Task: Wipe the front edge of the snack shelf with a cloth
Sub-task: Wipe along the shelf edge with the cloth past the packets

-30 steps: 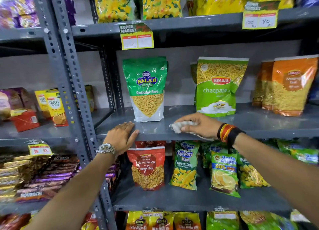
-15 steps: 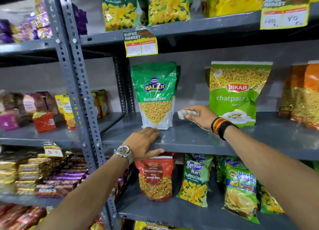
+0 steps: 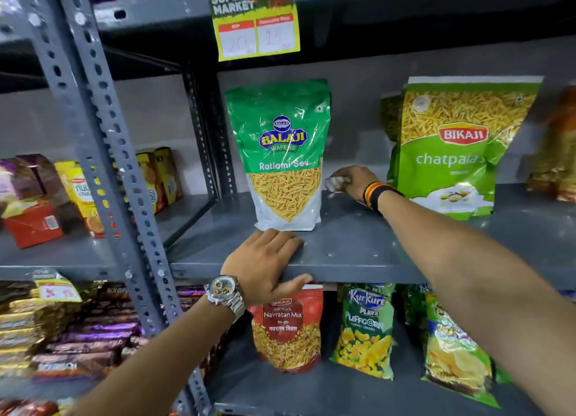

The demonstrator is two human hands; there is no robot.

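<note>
The grey metal snack shelf (image 3: pixel 358 247) runs across the middle of the view. My right hand (image 3: pixel 355 181) reaches deep onto it, between two upright packets, and is closed on a small white cloth (image 3: pixel 335 183) pressed near the shelf's back. My left hand (image 3: pixel 265 262) lies flat on the front edge, fingers on top and thumb hooked under the lip, just in front of the green Balaji Ratlami Sev packet (image 3: pixel 280 153). A metal watch sits on the left wrist, coloured bands on the right.
A green Bikaji chatpata packet (image 3: pixel 452 147) stands to the right of my right hand. Navratan Mix (image 3: pixel 286 328) and Kurkure (image 3: pixel 364 328) packets hang below the shelf. A perforated grey upright (image 3: pixel 103 153) rises at left, with biscuit boxes behind it. A price tag (image 3: pixel 255 22) hangs above.
My right hand has carried the cloth from the front edge back toward the rear of the shelf. My left hand has slid right along the edge to in front of the Balaji packet. The view has moved closer.
</note>
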